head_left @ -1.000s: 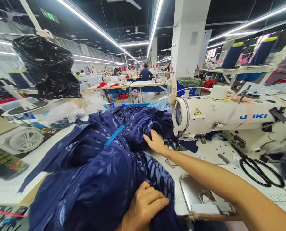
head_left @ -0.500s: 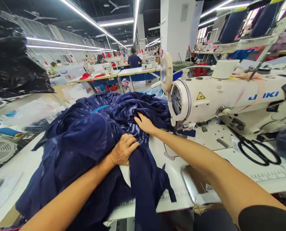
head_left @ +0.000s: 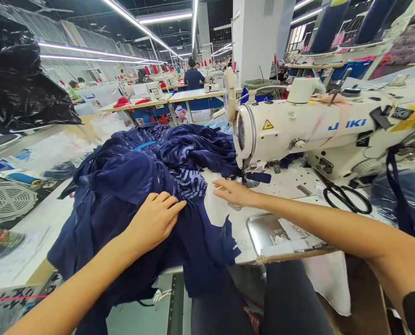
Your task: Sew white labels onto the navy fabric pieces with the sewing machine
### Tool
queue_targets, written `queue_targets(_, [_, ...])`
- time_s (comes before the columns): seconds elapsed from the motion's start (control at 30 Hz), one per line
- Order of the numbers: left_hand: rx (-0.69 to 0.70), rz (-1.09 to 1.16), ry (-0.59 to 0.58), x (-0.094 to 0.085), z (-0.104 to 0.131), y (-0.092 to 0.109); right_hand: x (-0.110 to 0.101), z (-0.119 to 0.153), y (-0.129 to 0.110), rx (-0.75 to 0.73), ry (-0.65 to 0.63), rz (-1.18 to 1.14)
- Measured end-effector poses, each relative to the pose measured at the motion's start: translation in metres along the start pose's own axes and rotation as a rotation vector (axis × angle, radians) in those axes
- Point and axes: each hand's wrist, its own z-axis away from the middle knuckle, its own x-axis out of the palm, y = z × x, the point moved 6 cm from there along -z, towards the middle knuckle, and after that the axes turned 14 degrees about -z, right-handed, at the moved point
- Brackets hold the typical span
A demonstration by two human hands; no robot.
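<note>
A heap of navy garments point(head_left: 123, 186) with shiny patterned areas covers the table left of the sewing machine. My left hand point(head_left: 160, 216) rests on its near side, fingers spread over the cloth and thumb apart. Light swirls mark a patterned patch point(head_left: 191, 182) just beyond that hand. My right hand point(head_left: 233, 191) is over the white tabletop, fingers stretched toward the heap with a gap between; nothing is in it. Close by, a navy strip point(head_left: 258, 177) lies beside the needle area of the white sewing machine point(head_left: 298, 125). Cloth also hangs over the table's front edge.
Black-handled scissors point(head_left: 347, 197) lie on the machine bed at right. A metal plate point(head_left: 280, 235) is set in the table's front. Thread cones point(head_left: 329, 28) stand above at right; a black plastic bag point(head_left: 22, 79) hangs at left. A person point(head_left: 193, 77) sits farther back.
My right hand has come off the cloth and moved right and down. My left hand has shifted left, its fingers looser on the cloth. The camera view has turned slightly.
</note>
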Motion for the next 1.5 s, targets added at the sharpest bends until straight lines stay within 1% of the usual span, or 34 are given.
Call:
queue_targets(0.07, [0.006, -0.063, 0.027, -0.008, -0.012, 0.012, -0.006, 0.020, -0.004, -0.028, -0.028, 0.062])
queue_targets(0.13, [0.083, -0.112, 0.047, -0.011, -0.022, 0.028, -0.016, 0.040, -0.008, -0.087, -0.032, 0.122])
queue_targets(0.2, [0.169, -0.139, 0.067, -0.010, -0.029, 0.040, -0.031, 0.061, -0.012, -0.153, -0.021, 0.167])
queue_targets(0.27, [0.227, -0.160, 0.105, -0.007, -0.032, 0.046, -0.048, 0.081, -0.010, -0.185, -0.006, 0.192])
queue_targets(0.37, [0.296, -0.135, 0.200, -0.005, -0.033, 0.045, -0.080, 0.105, 0.000, -0.159, 0.039, 0.212])
queue_targets(0.4, [0.291, -0.105, 0.235, -0.006, -0.034, 0.042, -0.090, 0.112, 0.004, -0.138, 0.062, 0.216])
queue_targets(0.43, [0.258, -0.071, 0.271, -0.009, -0.035, 0.037, -0.101, 0.119, 0.009, -0.117, 0.087, 0.221])
queue_targets(0.5, [0.129, 0.023, 0.325, -0.016, -0.040, 0.026, -0.117, 0.130, 0.015, -0.090, 0.115, 0.252])
queue_targets(0.57, [0.009, 0.173, 0.318, -0.022, -0.046, 0.020, -0.125, 0.138, 0.017, -0.109, 0.090, 0.309])
queue_targets(0.63, [-0.043, 0.370, 0.260, -0.027, -0.055, 0.024, -0.122, 0.143, 0.017, -0.152, 0.020, 0.356])
queue_targets(0.7, [-0.068, 0.547, 0.187, -0.031, -0.067, 0.032, -0.112, 0.146, 0.017, -0.205, -0.047, 0.399])
queue_targets(0.77, [-0.111, 0.657, 0.112, -0.033, -0.083, 0.041, -0.101, 0.146, 0.017, -0.263, -0.071, 0.476])
queue_targets(0.83, [-0.161, 0.713, 0.031, -0.031, -0.103, 0.048, -0.090, 0.145, 0.018, -0.310, -0.060, 0.564])
queue_targets(0.93, [-0.197, 0.712, -0.058, -0.019, -0.134, 0.062, -0.079, 0.141, 0.022, -0.322, -0.056, 0.631])
queue_targets(1.0, [-0.218, 0.583, -0.128, -0.003, -0.149, 0.072, -0.076, 0.138, 0.027, -0.281, -0.075, 0.625])
queue_targets(1.03, [-0.230, 0.499, -0.165, 0.005, -0.153, 0.076, -0.075, 0.137, 0.030, -0.249, -0.082, 0.607])
queue_targets(1.07, [-0.234, 0.438, -0.174, 0.013, -0.156, 0.080, -0.076, 0.137, 0.033, -0.212, -0.084, 0.576])
queue_targets(1.1, [-0.237, 0.403, -0.156, 0.019, -0.156, 0.083, -0.077, 0.137, 0.036, -0.178, -0.080, 0.535])
queue_targets(1.13, [-0.242, 0.390, -0.111, 0.024, -0.155, 0.085, -0.078, 0.136, 0.038, -0.154, -0.073, 0.490])
queue_targets(1.2, [-0.247, 0.381, 0.029, 0.028, -0.149, 0.084, -0.080, 0.136, 0.040, -0.133, -0.063, 0.398])
queue_targets(1.27, [-0.193, 0.347, 0.175, 0.027, -0.139, 0.083, -0.081, 0.136, 0.038, -0.142, -0.053, 0.321])
queue_targets(1.33, [-0.096, 0.302, 0.302, 0.019, -0.127, 0.085, -0.084, 0.136, 0.033, -0.172, -0.023, 0.248])
queue_targets(1.4, [-0.058, 0.295, 0.400, 0.007, -0.116, 0.085, -0.090, 0.136, 0.026, -0.212, 0.034, 0.165])
queue_targets(1.47, [-0.111, 0.382, 0.437, -0.006, -0.111, 0.082, -0.098, 0.136, 0.021, -0.238, 0.100, 0.107])
queue_targets(1.5, [-0.160, 0.467, 0.423, -0.011, -0.111, 0.080, -0.102, 0.135, 0.020, -0.236, 0.133, 0.097])
